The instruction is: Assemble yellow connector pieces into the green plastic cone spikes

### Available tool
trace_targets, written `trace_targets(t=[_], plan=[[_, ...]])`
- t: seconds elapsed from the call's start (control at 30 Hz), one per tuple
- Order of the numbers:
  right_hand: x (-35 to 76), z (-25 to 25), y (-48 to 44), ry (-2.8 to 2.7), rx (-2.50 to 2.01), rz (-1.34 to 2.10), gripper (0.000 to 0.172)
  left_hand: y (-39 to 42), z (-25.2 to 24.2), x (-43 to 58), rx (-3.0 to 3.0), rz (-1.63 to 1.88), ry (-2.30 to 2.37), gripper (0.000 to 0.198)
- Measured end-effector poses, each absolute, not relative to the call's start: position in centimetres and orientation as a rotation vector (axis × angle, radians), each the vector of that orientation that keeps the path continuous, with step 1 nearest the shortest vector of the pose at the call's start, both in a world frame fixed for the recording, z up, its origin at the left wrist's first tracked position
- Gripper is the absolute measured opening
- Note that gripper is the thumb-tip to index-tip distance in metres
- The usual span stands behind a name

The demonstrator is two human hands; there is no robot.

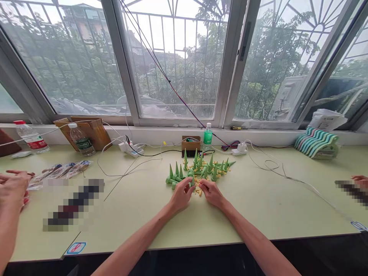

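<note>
My left hand [181,194] is closed around a green cone-shaped watering spike [193,179], which points upward between the fingers. Beside it my right hand [212,193] is pinched, its fingertips close to the spike; whatever they hold is too small to make out. Just beyond both hands lies a cluster of green spikes [211,165], several standing on end and others lying on their sides. Small yellow parts [198,191] are scattered between and behind my hands, and some are attached among the spikes.
Behind the cluster stand a small cardboard box [191,143] and a green-liquid bottle [207,137]. Power strips [135,151] and white cables [280,174] run along the back. Striped hangers [316,143] sit at right. A co-worker's hand [13,188] is left, another person's hand [360,180] right.
</note>
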State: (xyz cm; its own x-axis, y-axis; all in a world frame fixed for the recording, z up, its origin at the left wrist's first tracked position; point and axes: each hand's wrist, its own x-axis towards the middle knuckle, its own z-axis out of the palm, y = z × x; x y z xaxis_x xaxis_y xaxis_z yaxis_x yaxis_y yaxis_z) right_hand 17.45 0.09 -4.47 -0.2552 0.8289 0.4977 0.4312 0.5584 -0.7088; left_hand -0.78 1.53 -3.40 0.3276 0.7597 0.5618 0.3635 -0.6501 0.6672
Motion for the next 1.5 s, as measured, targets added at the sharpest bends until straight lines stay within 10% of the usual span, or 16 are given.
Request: trace_targets(t=[1.5], plan=[[17.50, -4.41, 0.08, -1.744, -1.059, 0.563, 0.031, 1.52, -2.99, -0.68, 1.974, 1.284, 1.019, 0.022]])
